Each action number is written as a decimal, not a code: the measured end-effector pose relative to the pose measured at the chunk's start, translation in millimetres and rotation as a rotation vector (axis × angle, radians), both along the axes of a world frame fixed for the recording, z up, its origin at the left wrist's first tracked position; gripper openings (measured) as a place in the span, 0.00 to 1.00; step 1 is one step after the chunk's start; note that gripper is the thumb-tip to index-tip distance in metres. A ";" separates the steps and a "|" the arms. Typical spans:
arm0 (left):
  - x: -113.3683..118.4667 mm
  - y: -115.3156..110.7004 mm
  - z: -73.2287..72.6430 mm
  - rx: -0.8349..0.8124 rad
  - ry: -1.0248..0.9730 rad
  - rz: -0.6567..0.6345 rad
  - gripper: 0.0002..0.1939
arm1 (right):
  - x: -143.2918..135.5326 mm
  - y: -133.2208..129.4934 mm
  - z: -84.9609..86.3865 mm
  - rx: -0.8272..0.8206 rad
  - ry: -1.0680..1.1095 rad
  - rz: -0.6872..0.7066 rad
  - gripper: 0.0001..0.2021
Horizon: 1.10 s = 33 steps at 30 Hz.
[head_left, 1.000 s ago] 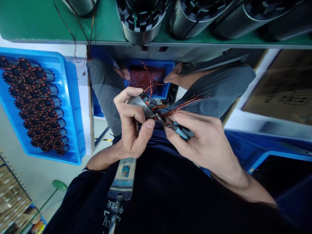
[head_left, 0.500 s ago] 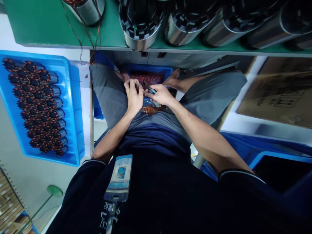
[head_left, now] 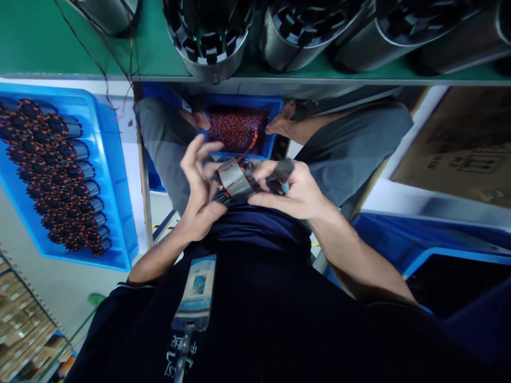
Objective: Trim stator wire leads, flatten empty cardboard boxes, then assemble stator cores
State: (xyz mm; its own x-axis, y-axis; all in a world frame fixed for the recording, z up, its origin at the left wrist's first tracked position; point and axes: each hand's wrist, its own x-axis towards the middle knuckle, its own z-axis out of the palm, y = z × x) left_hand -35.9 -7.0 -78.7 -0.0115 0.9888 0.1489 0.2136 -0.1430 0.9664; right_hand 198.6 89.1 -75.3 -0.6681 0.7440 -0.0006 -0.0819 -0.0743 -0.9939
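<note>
The stator (head_left: 235, 181) sat between both hands in the head view, held in front of the person's lap, just below the small blue bin (head_left: 275, 123) of copper scraps (head_left: 236, 129) on the floor between the feet.

Its long axis ran roughly from left to right and somewhat tilted, so that one wound end faced the left hand (head_left: 198, 186) and the other faced the right hand (head_left: 293, 189). The left hand lay at the stator's left end with fingers spread and curled, the tips touching or just short of the winding; the blur made it hard to tell which. The right hand was the nearer in grip: its fingers were wrapped under the stator's right end, and it also clasped the cutters (head_left: 282, 173), whose dark handle with a blue tip stuck up beside the thumb. A strand of copper wire (head_left: 250, 144) rose from the stator toward the bin.

To the left, well apart, a blue tray (head_left: 120, 175) carried rows of wound stators (head_left: 56, 170). Above, on the green bench (head_left: 59, 42), stood larger steel cores (head_left: 207, 37). A badge (head_left: 197, 287) hung on the person's dark shirt.
</note>
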 end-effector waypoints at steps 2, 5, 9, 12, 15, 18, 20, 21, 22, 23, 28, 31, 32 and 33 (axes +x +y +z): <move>6.5 -4.8 23.0 -0.233 -0.189 -0.139 0.41 | 5.1 -1.3 10.2 0.111 0.031 -0.020 0.20; 15.9 -8.6 49.7 -0.357 -0.253 -0.168 0.35 | 10.2 -2.4 26.1 0.239 0.025 -0.044 0.14; 23.5 -5.5 58.6 -0.371 -0.111 -0.070 0.40 | 19.4 -10.5 49.0 0.254 -0.184 -0.119 0.18; 26.6 -0.8 53.7 -0.311 -0.063 -0.016 0.40 | 22.5 -22.5 59.6 0.163 -0.333 -0.223 0.22; 30.0 2.0 51.4 -0.200 -0.085 -0.013 0.34 | 12.3 -34.0 63.4 0.088 -0.303 -0.380 0.21; 35.0 -0.1 51.2 -0.132 -0.167 -0.026 0.32 | -5.8 -37.0 66.0 0.000 -0.254 -0.438 0.24; 38.8 -4.0 48.8 -0.170 -0.225 -0.001 0.34 | -13.4 -32.6 65.9 -0.094 -0.170 -0.462 0.23; 40.5 -6.0 46.8 -0.201 -0.265 0.025 0.35 | -14.1 -29.1 64.6 -0.145 -0.089 -0.500 0.23; 41.7 -7.7 44.3 -0.225 -0.316 0.056 0.35 | -12.4 -25.1 62.0 -0.197 -0.002 -0.546 0.25; 42.5 -8.9 41.8 -0.243 -0.377 0.085 0.34 | -8.4 -21.2 58.5 -0.242 0.066 -0.594 0.27; 39.8 -7.1 36.5 -0.349 -0.583 0.152 0.32 | 29.4 -21.9 44.1 -0.180 -0.090 -0.706 0.17; 39.7 -5.3 41.5 -0.375 -0.612 0.130 0.34 | 45.4 -37.8 55.0 0.062 -0.307 -0.446 0.17; 40.5 -5.0 44.0 -0.362 -0.628 0.108 0.33 | 47.5 -42.2 61.0 0.163 -0.353 -0.340 0.20; 41.6 -4.8 46.5 -0.348 -0.643 0.085 0.31 | 48.1 -45.4 67.1 0.262 -0.381 -0.260 0.24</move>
